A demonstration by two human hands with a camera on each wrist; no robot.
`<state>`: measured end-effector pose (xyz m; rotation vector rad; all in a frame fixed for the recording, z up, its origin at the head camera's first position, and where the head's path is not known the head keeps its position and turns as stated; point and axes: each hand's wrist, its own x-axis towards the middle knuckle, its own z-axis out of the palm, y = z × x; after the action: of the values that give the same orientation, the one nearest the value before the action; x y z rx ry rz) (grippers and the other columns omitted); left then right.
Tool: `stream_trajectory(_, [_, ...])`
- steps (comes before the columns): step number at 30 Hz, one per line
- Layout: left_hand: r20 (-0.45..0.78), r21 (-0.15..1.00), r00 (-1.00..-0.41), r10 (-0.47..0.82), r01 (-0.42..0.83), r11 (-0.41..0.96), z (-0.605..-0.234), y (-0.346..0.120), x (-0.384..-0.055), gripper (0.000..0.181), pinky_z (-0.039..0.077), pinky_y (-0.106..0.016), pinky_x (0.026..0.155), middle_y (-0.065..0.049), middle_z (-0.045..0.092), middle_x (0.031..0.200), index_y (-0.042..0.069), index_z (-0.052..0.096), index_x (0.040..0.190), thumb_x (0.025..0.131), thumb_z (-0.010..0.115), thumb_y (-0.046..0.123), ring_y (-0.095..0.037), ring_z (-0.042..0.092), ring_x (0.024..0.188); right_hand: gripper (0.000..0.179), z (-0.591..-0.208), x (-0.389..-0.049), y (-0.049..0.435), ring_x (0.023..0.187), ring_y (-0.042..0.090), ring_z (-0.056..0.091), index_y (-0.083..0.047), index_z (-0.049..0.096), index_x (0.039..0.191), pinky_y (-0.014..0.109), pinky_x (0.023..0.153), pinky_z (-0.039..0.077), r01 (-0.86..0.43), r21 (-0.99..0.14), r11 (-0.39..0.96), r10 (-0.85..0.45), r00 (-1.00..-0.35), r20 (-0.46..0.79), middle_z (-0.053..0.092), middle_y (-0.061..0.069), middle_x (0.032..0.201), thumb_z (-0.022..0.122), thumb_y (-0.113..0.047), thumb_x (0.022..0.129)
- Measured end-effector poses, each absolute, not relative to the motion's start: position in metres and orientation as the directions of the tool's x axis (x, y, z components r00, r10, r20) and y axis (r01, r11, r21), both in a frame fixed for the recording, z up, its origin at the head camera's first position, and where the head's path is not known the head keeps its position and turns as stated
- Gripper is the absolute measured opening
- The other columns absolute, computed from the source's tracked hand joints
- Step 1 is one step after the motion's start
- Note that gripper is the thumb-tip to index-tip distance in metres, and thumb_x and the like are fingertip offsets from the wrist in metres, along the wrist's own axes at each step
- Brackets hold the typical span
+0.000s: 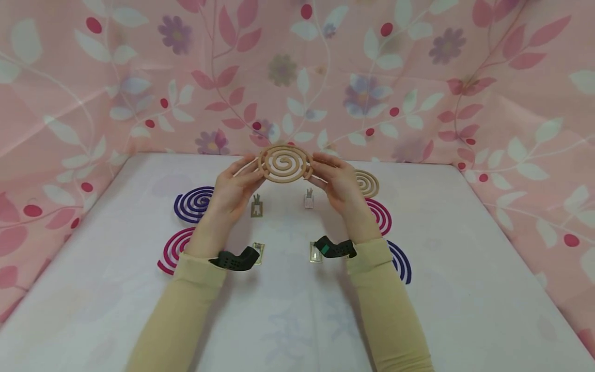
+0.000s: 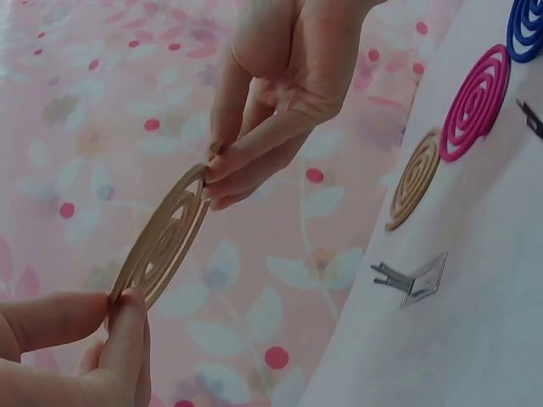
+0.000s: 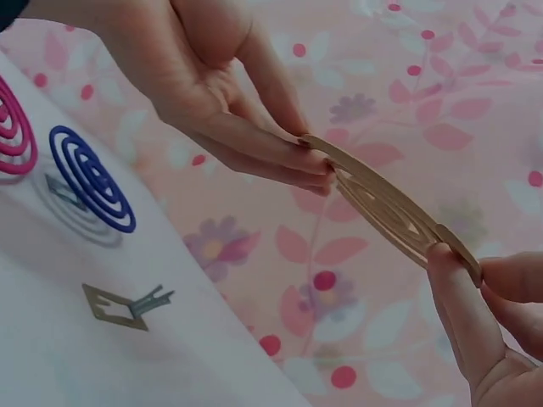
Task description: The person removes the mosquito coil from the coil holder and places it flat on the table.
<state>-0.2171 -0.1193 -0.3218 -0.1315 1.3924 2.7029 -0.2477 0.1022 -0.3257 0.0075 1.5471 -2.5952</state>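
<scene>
Fingers point(image 1: 249, 179) of left hand point(image 1: 234, 190) and right hand point(image 1: 341, 185) pinch opposite edges of one tan coil point(image 1: 284, 160), held above the table point(image 1: 465, 299).

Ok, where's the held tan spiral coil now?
In the head view, the tan spiral coil is near centre, pinched between the left hand and right hand.

A flat, round, matte tan spiral coil point(image 1: 284, 161), its material not clearly told, is held up in the air between the left hand point(image 1: 234, 189) and the right hand point(image 1: 342, 185). It is pinched at opposite edges by the thumb and fingers of each. Its broad face is shown in the head view, and its thin edge, slanted from one hand to the other, in both wrist views. Open gaps are left between its turns; small parts of the outermost turn are hidden by the fingers
</scene>
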Motion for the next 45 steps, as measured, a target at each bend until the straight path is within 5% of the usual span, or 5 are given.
stream_trajectory(9, [-0.153,0.779,-0.988,0.018,-0.132,-0.612,-0.325,-0.065,-0.207,0.055,0.053,-0.032,0.098,-0.017,0.052,0.146,0.000,0.043,0.146,0.094,0.055,-0.014,-0.021,0.060,0.122,0.019,-0.314,-0.246,0.155,0.083,0.018,0.074,0.004,0.074,0.109,0.030,0.076,0.061,0.019,-0.925,-0.379,-0.121,-0.992,0.029,0.075,0.009,0.095,0.064,0.005,0.093])
stream_trajectory(24, [-0.160,0.723,-0.981,-0.113,-0.039,-0.689,-0.320,0.036,-0.214,0.040,0.056,-0.033,0.095,-0.019,0.065,0.129,-0.001,0.058,0.126,0.089,0.063,-0.014,-0.022,0.066,0.112,0.020,-0.308,-0.244,0.241,0.089,0.016,0.073,-0.002,0.076,0.110,0.030,0.081,0.061,-0.044,-0.939,-0.341,-0.111,-0.990,0.087,0.077,0.006,0.097,0.064,0.001,0.094])
stream_trajectory(36, [-0.110,0.733,-0.976,-0.186,0.047,-0.679,-0.325,0.088,-0.211,0.039,0.057,-0.022,0.076,-0.019,0.068,0.122,-0.003,0.062,0.124,0.087,0.063,-0.012,-0.011,0.065,0.085,0.021,-0.319,-0.241,0.274,0.087,0.018,0.074,0.002,0.074,0.113,0.029,0.079,0.060,-0.058,-0.937,-0.345,-0.014,-0.998,0.067,0.075,0.008,0.098,0.064,0.001,0.094])
stream_trajectory(45, [-0.103,0.785,-0.965,-0.242,0.070,-0.616,-0.335,0.111,-0.220,0.035,0.058,-0.024,0.072,-0.014,0.071,0.118,0.001,0.064,0.122,0.088,0.063,-0.009,-0.011,0.064,0.080,0.018,-0.333,-0.247,0.285,0.084,0.019,0.074,0.002,0.074,0.108,0.029,0.076,0.060,-0.032,-0.927,-0.374,0.031,-0.999,0.022,0.075,0.009,0.096,0.063,0.003,0.094])
